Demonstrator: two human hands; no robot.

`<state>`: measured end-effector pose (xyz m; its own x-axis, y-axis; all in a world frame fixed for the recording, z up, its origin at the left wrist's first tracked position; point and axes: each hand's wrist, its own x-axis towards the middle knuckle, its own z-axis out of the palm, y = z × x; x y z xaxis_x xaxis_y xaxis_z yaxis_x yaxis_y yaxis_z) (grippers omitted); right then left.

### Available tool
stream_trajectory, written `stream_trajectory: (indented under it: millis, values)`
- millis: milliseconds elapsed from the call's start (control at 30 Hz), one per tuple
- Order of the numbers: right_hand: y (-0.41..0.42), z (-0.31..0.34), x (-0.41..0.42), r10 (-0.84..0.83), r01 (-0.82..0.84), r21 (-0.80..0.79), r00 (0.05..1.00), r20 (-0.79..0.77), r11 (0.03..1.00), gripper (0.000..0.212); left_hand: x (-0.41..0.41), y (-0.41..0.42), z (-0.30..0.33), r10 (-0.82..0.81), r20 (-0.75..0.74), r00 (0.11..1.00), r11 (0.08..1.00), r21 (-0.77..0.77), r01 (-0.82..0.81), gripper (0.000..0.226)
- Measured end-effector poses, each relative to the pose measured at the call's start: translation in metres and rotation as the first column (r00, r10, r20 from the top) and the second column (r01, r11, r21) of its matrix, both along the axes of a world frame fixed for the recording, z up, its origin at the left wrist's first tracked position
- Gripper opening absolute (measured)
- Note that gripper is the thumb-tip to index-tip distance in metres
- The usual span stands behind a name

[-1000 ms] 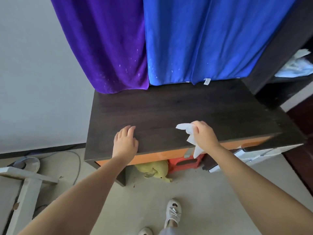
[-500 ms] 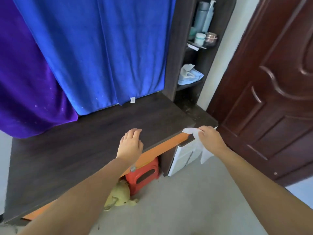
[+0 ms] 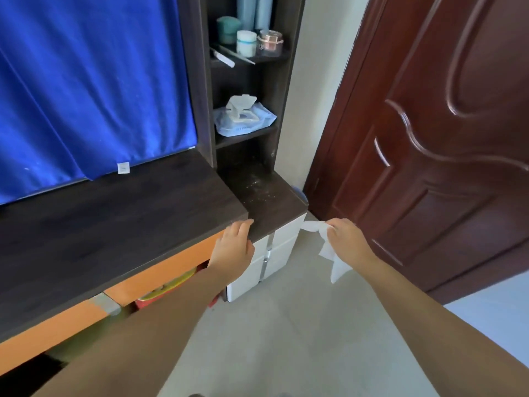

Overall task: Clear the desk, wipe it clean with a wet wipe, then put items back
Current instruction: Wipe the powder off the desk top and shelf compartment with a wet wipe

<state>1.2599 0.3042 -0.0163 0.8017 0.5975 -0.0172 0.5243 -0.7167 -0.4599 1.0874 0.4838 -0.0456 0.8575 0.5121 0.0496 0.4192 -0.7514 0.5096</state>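
The dark wooden desk (image 3: 114, 213) runs from the left to the centre, with nothing standing on its top. My left hand (image 3: 233, 247) rests on its front right corner, fingers loosely apart and holding nothing. My right hand (image 3: 345, 239) is off the desk over the floor, closed on a crumpled white wet wipe (image 3: 329, 250) that hangs down from it. A lower dark cabinet top (image 3: 263, 193) beside the desk shows pale dust specks. On a shelf above lies a blue wet wipe pack (image 3: 243, 118) with its lid flipped up.
Jars and bottles (image 3: 249, 38) stand on the upper shelf. White drawers (image 3: 277, 253) sit under the cabinet top. A brown wooden door (image 3: 429, 138) fills the right side. A blue curtain (image 3: 91, 81) hangs behind the desk. A red stool (image 3: 160, 293) is under the desk.
The view has swung right, from the curtains to the shelf and door. My right hand carried the wipe off the desk's edge to the right; my left hand slid along to the desk's right corner.
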Motion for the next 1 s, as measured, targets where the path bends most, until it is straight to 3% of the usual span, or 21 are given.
stream_trajectory:
  millis: [200,467,567,733,833,900,1000]
  values:
    - [0.028,-0.033,0.067,-0.007,0.005,-0.024,0.996,-0.093,1.0,0.026,0.066,0.015,-0.038,0.0,-0.073,0.997,0.997,-0.077,-0.005,0.047]
    - [0.068,-0.079,0.156,0.059,-0.078,-0.126,0.987,-0.148,0.989,0.03,0.172,0.038,-0.084,-0.018,-0.184,0.983,0.976,-0.218,-0.023,0.045]
    - [0.084,-0.097,0.191,0.064,-0.098,-0.149,0.973,-0.222,0.984,0.032,0.197,0.046,-0.104,0.037,-0.238,0.971,0.964,-0.249,-0.097,0.046]
    - [0.13,-0.14,0.236,0.197,-0.226,-0.072,0.936,-0.292,0.971,0.032,0.218,0.051,-0.142,0.264,-0.324,0.908,0.918,-0.204,-0.34,0.046]
    - [0.167,-0.177,0.262,0.231,-0.231,0.032,0.932,-0.279,0.972,0.032,0.226,0.052,-0.173,0.474,-0.363,0.802,0.822,-0.144,-0.551,0.046]
    - [0.189,-0.208,0.273,0.313,-0.328,-0.009,0.909,-0.275,0.945,0.037,0.227,0.045,-0.193,0.597,-0.372,0.71,0.724,-0.132,-0.678,0.044]
    - [0.211,-0.252,0.274,0.503,-0.51,-0.203,0.86,-0.09,0.836,0.044,0.233,0.029,-0.22,0.689,-0.259,0.676,0.679,-0.092,-0.728,0.042]
